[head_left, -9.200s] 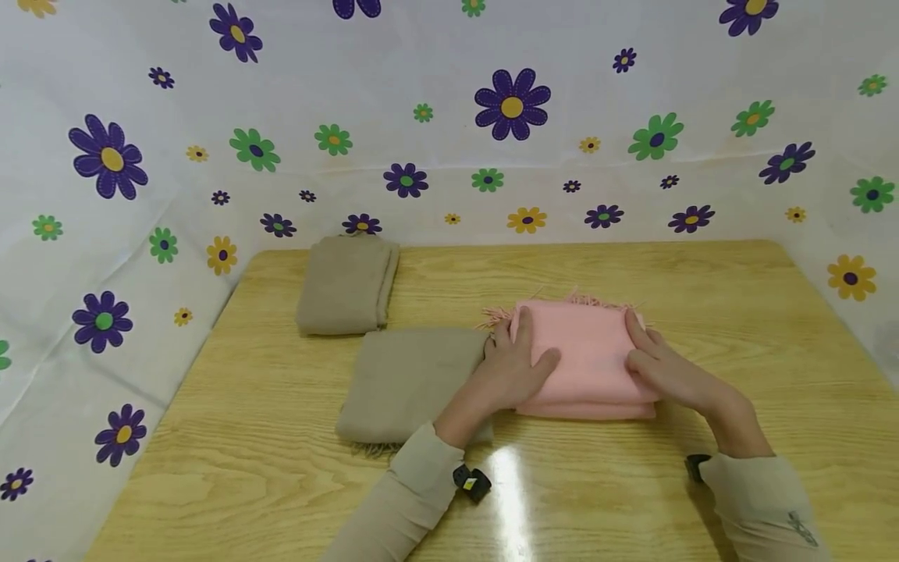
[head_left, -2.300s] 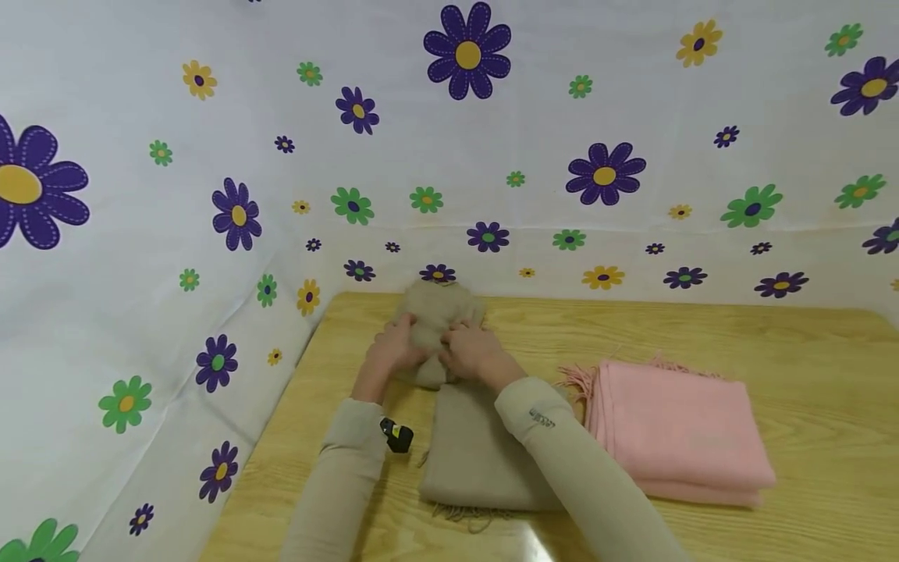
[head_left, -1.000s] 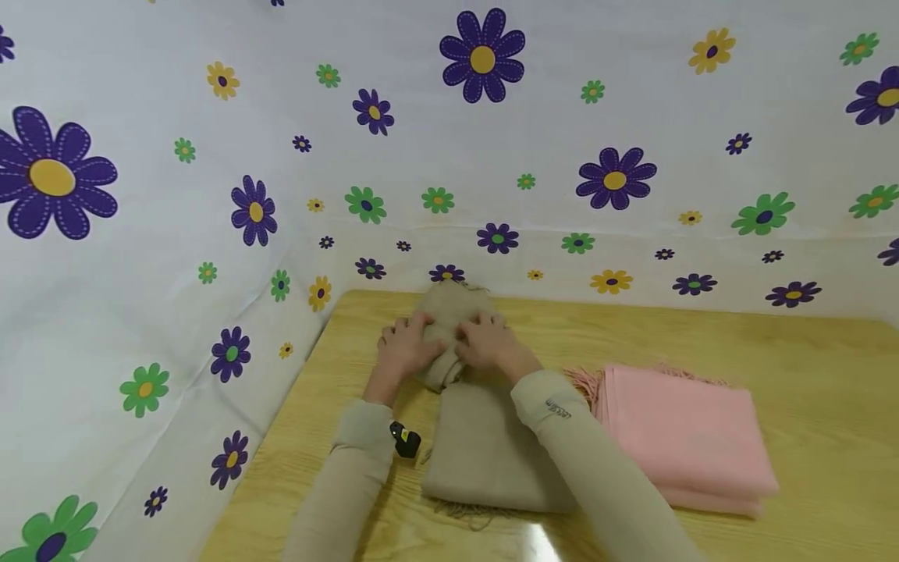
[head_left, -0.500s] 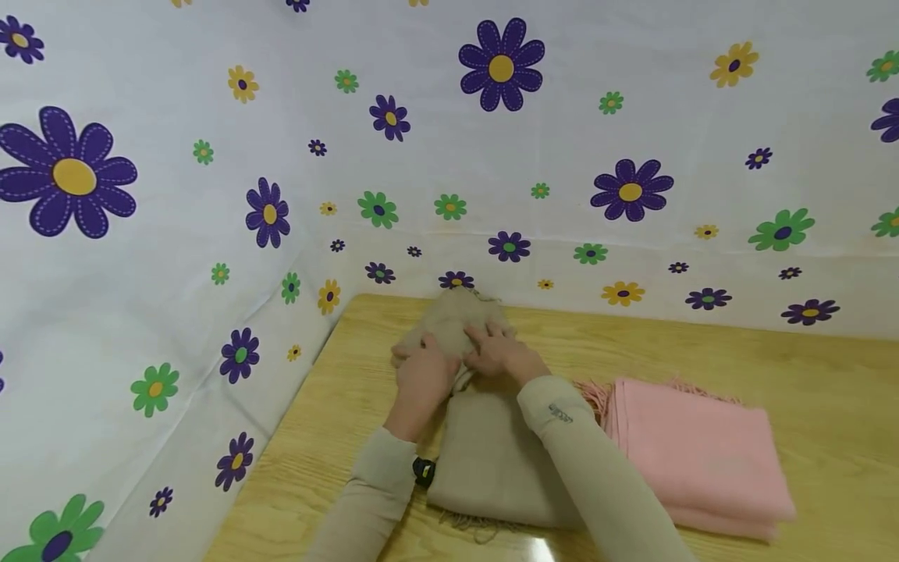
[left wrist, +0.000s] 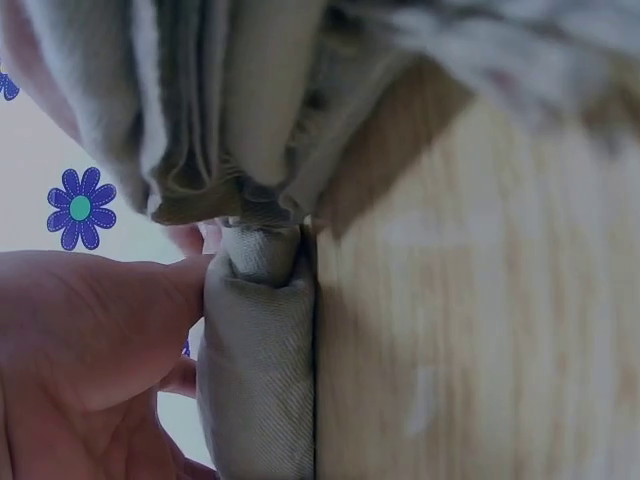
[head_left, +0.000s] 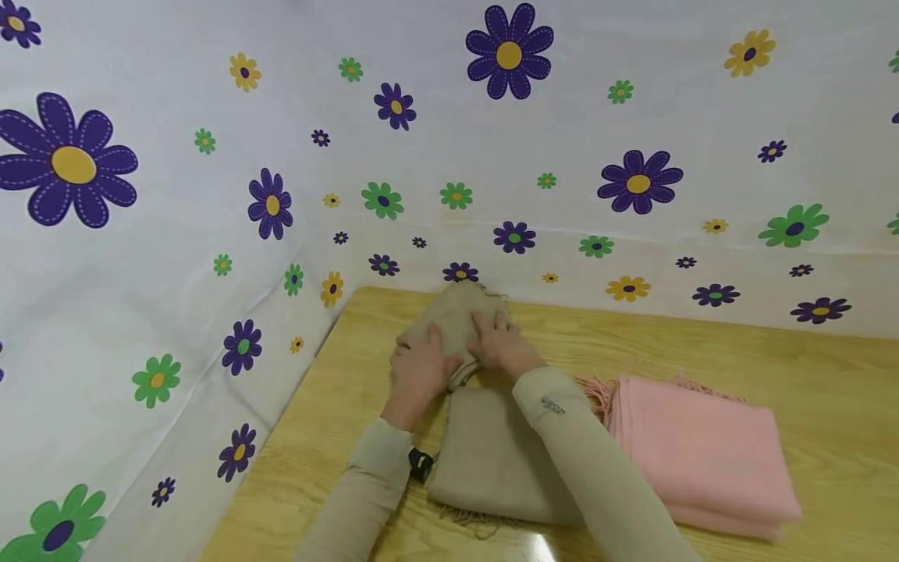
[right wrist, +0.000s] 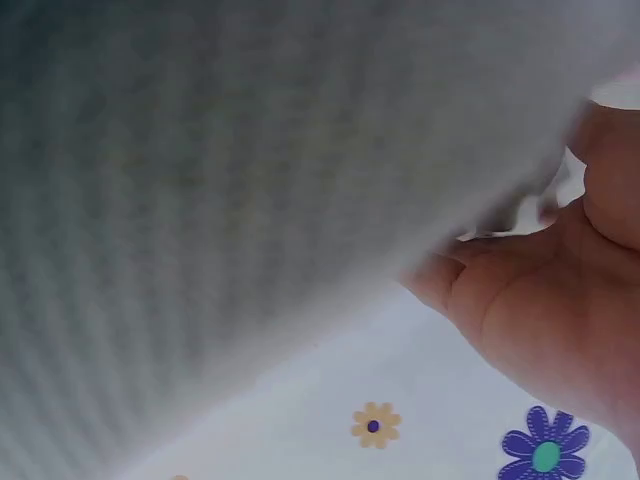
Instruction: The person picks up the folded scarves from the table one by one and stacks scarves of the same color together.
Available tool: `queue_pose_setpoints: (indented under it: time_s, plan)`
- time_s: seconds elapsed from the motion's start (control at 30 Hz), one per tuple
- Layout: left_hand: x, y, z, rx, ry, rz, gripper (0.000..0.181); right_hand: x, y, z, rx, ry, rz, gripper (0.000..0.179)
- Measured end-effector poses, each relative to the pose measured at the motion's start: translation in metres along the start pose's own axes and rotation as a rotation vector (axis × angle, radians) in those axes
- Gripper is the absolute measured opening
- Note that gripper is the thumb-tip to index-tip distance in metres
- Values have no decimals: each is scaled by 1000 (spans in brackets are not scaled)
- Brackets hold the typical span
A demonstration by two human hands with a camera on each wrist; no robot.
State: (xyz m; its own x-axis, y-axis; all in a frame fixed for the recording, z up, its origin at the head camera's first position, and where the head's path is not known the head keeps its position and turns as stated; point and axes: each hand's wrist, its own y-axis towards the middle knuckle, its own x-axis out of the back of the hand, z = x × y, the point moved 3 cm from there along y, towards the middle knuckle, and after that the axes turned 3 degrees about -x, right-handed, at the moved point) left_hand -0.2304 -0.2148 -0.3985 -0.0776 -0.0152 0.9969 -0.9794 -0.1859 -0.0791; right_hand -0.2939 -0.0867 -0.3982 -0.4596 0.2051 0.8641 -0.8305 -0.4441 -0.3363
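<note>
A beige fringed scarf [head_left: 453, 320], folded into a bundle, lies at the back left of the table under both hands. My left hand [head_left: 419, 371] rests over its left side, fingers spread and thumb toward the near edge. In the left wrist view that thumb meets the rounded edge of the scarf [left wrist: 255, 360]. My right hand [head_left: 506, 347] lies on its right side with the fingers stretched over the cloth. Blurred cloth [right wrist: 250, 200] covers much of the right wrist view, with the right thumb by its edge. A second beige scarf [head_left: 492, 460], folded flat, sits just in front.
A folded pink fringed scarf [head_left: 702, 445] lies to the right of the beige ones, past my right sleeve [head_left: 597, 468]. The wooden table [head_left: 302, 437] meets a flower-patterned cloth backdrop [head_left: 548, 140] behind and at the left.
Earlier both hands were on the pink scarf; now they are at the far beige one. Its far end now points back, and my left hand has turned over its left side, fingers flatter.
</note>
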Motion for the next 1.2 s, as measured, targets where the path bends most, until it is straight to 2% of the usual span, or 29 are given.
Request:
queue_pose_setpoints:
  time_s: [0.07, 0.2, 0.33, 1.2]
  plan:
    - [2, 0, -2, -11, 8, 5, 77, 1, 0, -3, -19, 22, 41, 66]
    - [6, 1, -3, -5, 27, 16, 76, 3, 1, -3, -6, -21, 73, 66]
    - [8, 0, -2, 7, 25, 30, 76, 2, 4, -1, 4, -32, 73, 65]
    - [2, 3, -1, -34, -37, 61, 76, -4, -1, -5, -46, -102, 71, 65]
